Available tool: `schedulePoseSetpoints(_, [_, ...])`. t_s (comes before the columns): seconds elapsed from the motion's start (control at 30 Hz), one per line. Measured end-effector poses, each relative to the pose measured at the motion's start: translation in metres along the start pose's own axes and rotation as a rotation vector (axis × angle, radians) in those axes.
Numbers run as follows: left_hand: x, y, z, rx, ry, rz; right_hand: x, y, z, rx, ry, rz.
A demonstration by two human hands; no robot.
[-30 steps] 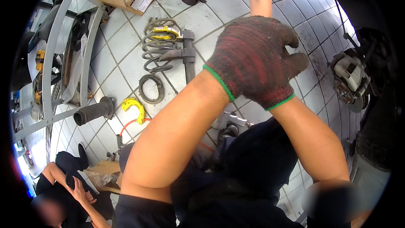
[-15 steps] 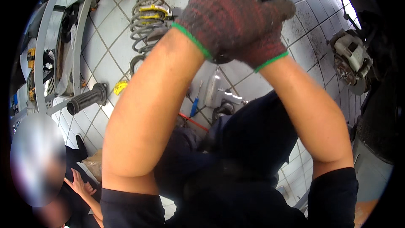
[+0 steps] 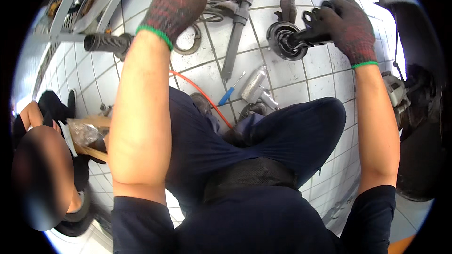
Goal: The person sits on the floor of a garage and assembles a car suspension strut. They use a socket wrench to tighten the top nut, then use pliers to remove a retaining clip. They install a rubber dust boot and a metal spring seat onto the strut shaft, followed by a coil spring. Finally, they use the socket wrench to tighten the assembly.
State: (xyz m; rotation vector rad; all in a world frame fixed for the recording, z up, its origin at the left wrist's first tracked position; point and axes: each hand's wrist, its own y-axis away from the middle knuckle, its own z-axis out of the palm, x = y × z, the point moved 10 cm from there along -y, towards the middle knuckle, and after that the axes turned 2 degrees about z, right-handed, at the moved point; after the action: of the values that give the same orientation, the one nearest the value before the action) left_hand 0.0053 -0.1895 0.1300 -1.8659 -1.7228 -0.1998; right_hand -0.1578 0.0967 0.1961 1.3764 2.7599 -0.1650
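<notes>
Swung apart since moments ago: our right hand (image 3: 351,30), fingers clamped on a black strut (image 3: 301,39), and our left hand (image 3: 186,7), near a coil spring (image 3: 214,15), its grip we cannot tell.

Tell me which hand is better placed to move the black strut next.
Probably the right hand: it appears to grip the black strut; the left hand is away by the coil spring.

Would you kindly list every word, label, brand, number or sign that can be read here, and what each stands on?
There is no readable text in this view.
Black part in the right hand: no readable marking.
Silver air tool: any marking is too small to read.
Blue-handled screwdriver: likewise.
</notes>
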Motion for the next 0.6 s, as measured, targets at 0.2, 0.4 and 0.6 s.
schedulePoseSetpoints(0.2, [0.009,-0.005,-0.015,0.004,0.501,-0.534,0.025,0.029,-0.035,0.023,0.026,0.114])
schedulePoseSetpoints(0.4, [-0.017,0.014,0.021,-0.091,0.523,-0.555,-0.001,0.071,-0.121,0.107,-0.321,0.026])
schedulePoseSetpoints(0.6, [0.022,0.043,0.081,-0.590,0.701,-0.676,-0.031,0.114,-0.219,0.283,-0.482,0.063])
